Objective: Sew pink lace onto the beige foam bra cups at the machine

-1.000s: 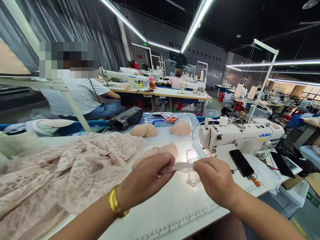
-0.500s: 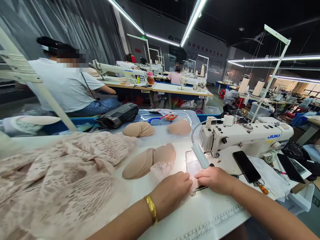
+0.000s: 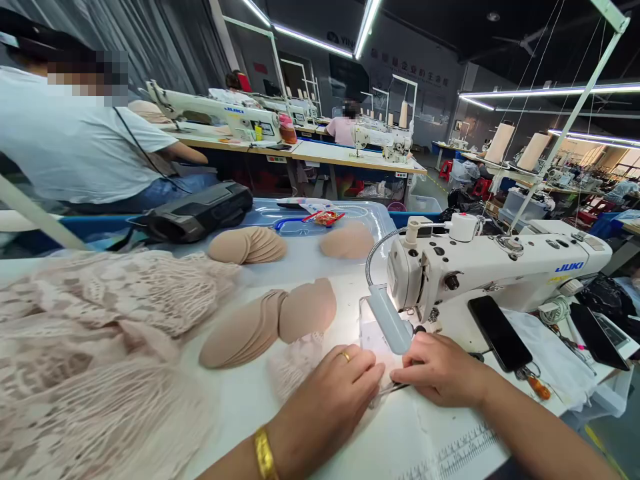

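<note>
Pale pink sheer lace piece (image 3: pixel 297 363): there it is, spilling out beside the left hand (image 3: pixel 325 407) and running under its fingers. That hand is narrow, fingers bunched, holding the lace down on the white tabletop (image 3: pixel 240 407). Facing it, the right hand (image 3: pixel 445 373) curls up small, fingertips near the lace; whether they grip it, I can't tell.

It looks like a moment of lining up the cloth, just beside the white sewing machine (image 3: pixel 480 273), under a pale tubular lamp (image 3: pixel 390 320). From here, I'd judge, any move calls for light, even tension and fingertips clear of the needle, which the lamp hides from me.

Beyond the left hand sit fanned beige oval pads (image 3: pixel 245 330); farther left, a big heap of pink patterned lace (image 3: pixel 165 293). A black smartphone (image 3: pixel 500 333) lies beyond the right hand.

Now the lettering! Blue JUKI on this machine, JUKI again on the white machine across the aisle (image 3: pixel 215 113). Up on the dark wall (image 3: pixel 425 87), "YIN" shows beside a round logo, above Chinese characters too soft to read surely.
</note>
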`<action>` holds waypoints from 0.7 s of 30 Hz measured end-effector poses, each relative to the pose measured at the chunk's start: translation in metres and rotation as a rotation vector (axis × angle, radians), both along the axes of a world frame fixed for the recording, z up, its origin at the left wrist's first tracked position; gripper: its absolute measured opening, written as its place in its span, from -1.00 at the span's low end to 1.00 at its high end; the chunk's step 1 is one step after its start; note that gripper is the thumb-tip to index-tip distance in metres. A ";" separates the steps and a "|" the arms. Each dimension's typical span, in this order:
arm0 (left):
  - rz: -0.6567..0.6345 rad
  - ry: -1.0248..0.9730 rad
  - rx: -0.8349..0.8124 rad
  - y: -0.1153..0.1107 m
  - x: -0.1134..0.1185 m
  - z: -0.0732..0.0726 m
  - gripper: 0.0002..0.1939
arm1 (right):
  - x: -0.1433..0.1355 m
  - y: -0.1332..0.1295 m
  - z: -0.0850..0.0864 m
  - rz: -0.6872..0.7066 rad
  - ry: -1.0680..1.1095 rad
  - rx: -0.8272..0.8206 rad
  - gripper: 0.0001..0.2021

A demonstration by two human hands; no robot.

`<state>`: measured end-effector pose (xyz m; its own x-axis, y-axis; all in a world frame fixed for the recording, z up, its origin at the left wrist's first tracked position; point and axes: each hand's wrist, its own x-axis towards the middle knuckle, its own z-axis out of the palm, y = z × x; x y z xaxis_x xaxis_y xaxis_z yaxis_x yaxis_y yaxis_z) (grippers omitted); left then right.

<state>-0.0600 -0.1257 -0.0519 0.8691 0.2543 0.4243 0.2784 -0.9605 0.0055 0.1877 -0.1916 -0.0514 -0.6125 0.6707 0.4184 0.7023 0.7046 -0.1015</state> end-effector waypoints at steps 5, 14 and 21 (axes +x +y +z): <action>-0.023 -0.042 0.016 0.001 0.002 0.000 -0.77 | 0.001 -0.001 0.002 0.012 0.019 -0.051 -0.76; -0.075 -0.187 0.032 0.002 0.006 -0.002 -0.78 | -0.001 -0.001 0.002 -0.001 0.080 -0.055 -0.73; -0.123 -0.211 -0.045 0.011 0.008 -0.015 -0.73 | -0.005 0.001 -0.003 -0.134 0.007 -0.112 -0.73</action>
<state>-0.0524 -0.1150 -0.0667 0.7880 0.1751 0.5903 0.1480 -0.9845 0.0945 0.1828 -0.1905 -0.0540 -0.5121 0.7886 0.3404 0.7879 0.5891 -0.1795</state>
